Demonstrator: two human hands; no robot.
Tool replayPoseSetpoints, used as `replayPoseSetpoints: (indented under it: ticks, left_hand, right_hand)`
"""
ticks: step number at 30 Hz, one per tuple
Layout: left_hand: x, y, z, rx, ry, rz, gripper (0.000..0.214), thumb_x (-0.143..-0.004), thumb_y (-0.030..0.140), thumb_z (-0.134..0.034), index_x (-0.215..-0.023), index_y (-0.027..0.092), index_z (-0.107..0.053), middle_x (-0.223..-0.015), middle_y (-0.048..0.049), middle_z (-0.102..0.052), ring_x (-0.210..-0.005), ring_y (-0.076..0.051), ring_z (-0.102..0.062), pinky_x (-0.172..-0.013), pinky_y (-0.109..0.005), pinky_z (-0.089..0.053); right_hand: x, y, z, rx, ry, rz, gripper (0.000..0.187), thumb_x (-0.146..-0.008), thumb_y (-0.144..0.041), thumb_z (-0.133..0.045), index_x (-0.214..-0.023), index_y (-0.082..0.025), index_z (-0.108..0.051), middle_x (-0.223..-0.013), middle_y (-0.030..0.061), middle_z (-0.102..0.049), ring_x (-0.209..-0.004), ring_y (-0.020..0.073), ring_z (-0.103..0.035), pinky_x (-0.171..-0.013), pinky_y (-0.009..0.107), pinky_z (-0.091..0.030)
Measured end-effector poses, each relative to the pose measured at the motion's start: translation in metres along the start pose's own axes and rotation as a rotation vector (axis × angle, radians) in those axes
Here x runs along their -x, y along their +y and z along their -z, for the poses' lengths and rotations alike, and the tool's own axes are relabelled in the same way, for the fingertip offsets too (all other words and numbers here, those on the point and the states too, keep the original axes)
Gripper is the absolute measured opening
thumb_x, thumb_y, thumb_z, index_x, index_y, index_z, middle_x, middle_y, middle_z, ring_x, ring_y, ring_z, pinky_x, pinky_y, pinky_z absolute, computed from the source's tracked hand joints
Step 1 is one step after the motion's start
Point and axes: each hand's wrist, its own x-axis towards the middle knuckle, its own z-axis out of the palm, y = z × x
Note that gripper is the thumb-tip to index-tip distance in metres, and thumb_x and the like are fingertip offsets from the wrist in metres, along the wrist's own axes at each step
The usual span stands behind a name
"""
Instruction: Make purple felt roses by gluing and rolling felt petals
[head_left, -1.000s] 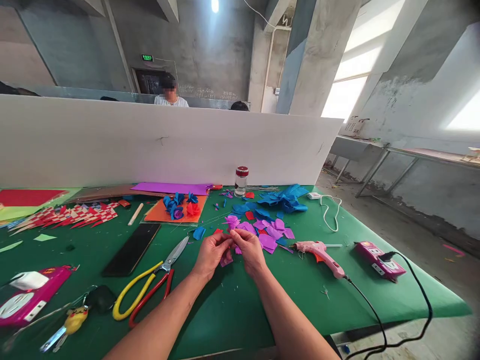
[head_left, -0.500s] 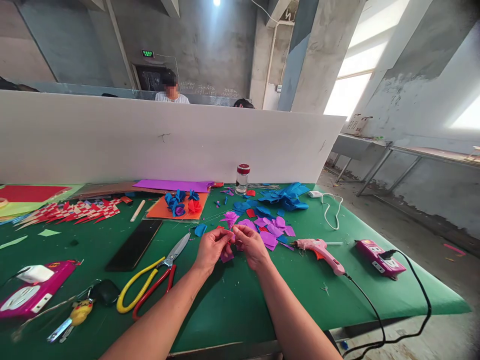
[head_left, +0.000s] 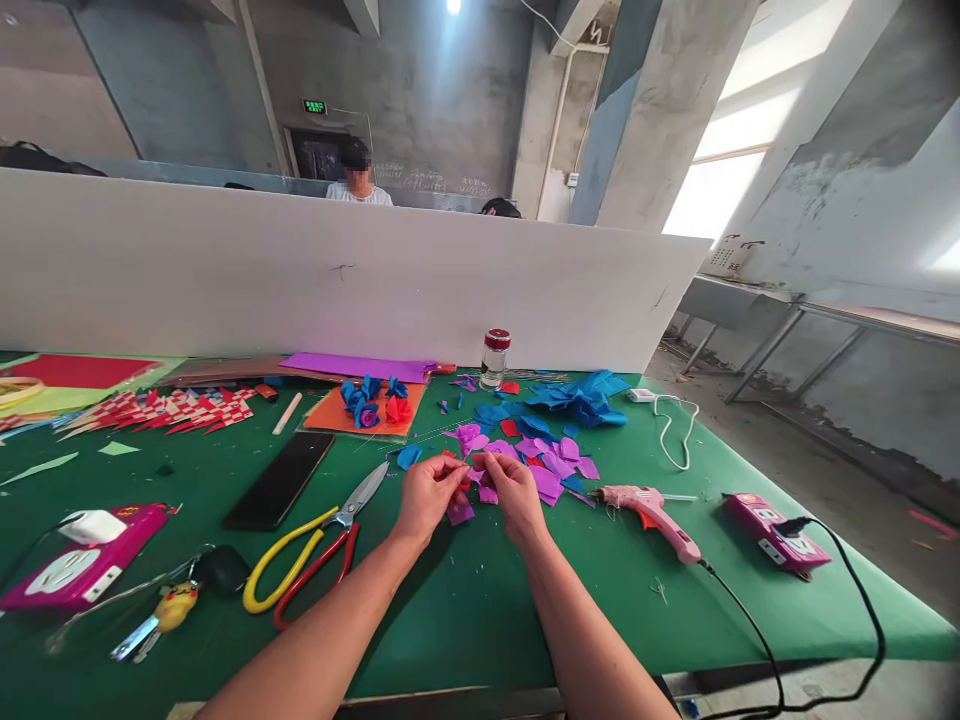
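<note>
My left hand [head_left: 427, 497] and my right hand [head_left: 511, 488] meet at the fingertips above the green tabletop, both closed in a pinch. A small bit of purple paper [head_left: 475, 475] shows between them, mostly hidden by the fingers. Just beyond the fingertips is a purple paper flower [head_left: 468, 438]; whether it touches the hands I cannot tell. Loose purple paper petals [head_left: 556, 464] are scattered right of my right hand. Under my left hand's fingers, a purple scrap [head_left: 460, 512] lies on the table. Yellow-and-red-handled scissors [head_left: 349, 512] rest open left of my left hand.
A pink glue gun [head_left: 654, 512] lies at right, its cord trailing off the edge. Blue paper [head_left: 581, 402], a red-lidded jar [head_left: 495, 360] and finished flowers [head_left: 367, 400] stand behind. A phone [head_left: 281, 482], keys [head_left: 169, 610] and power strips [head_left: 776, 535] lie around. A white partition [head_left: 405, 280] bounds the back.
The whole view has shifted slightly, so things on the table appear further right. My fingertips stay together, with a slightly changed pinch; my left hand has turned a little.
</note>
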Motion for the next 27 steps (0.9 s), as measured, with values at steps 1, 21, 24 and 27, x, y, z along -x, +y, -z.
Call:
replayPoseSetpoints:
  ticks: [1, 21, 24, 27]
  left_hand:
    - [0.000, 0.000, 0.000, 0.006, -0.004, 0.007, 0.027, -0.068, 0.042, -0.072, -0.073, 0.015, -0.069, -0.063, -0.0027, -0.069, -0.041, -0.011, -0.056, -0.039, -0.020, -0.042]
    - [0.007, 0.008, -0.002, -0.013, -0.070, -0.055, 0.020, -0.070, 0.040, -0.070, -0.072, 0.020, -0.072, -0.048, 0.0006, -0.061, -0.038, -0.014, -0.053, -0.039, -0.023, -0.040]
    - [0.008, 0.010, 0.002, -0.116, -0.026, -0.188, 0.016, -0.074, 0.037, -0.067, -0.071, 0.022, -0.072, -0.049, 0.0009, -0.059, -0.041, -0.014, -0.053, -0.043, -0.023, -0.041]
    - [0.009, 0.012, 0.005, -0.188, 0.035, -0.327, 0.013, -0.076, 0.033, -0.065, -0.070, 0.023, -0.072, -0.060, -0.0004, -0.062, -0.050, -0.013, -0.054, -0.048, -0.022, -0.042]
  right_hand:
    - [0.001, -0.001, -0.001, -0.007, -0.008, 0.013, 0.034, -0.065, -0.051, -0.074, -0.071, -0.017, -0.071, -0.067, 0.0012, -0.065, -0.058, 0.0115, -0.049, -0.058, 0.025, -0.038]
    - [-0.002, 0.000, 0.003, 0.075, -0.153, 0.205, 0.019, -0.067, -0.039, -0.075, -0.067, -0.020, -0.072, -0.068, 0.0011, -0.062, -0.067, 0.0164, -0.054, -0.065, 0.028, -0.043]
    - [-0.003, 0.000, 0.003, 0.162, -0.148, 0.314, 0.015, -0.069, -0.035, -0.073, -0.066, -0.021, -0.071, -0.069, 0.0010, -0.060, -0.072, 0.0176, -0.053, -0.070, 0.029, -0.043]
    - [-0.003, -0.001, 0.003, 0.171, -0.163, 0.345, 0.010, -0.070, -0.032, -0.073, -0.069, -0.022, -0.071, -0.071, 0.0009, -0.061, -0.073, 0.0175, -0.052, -0.070, 0.028, -0.042]
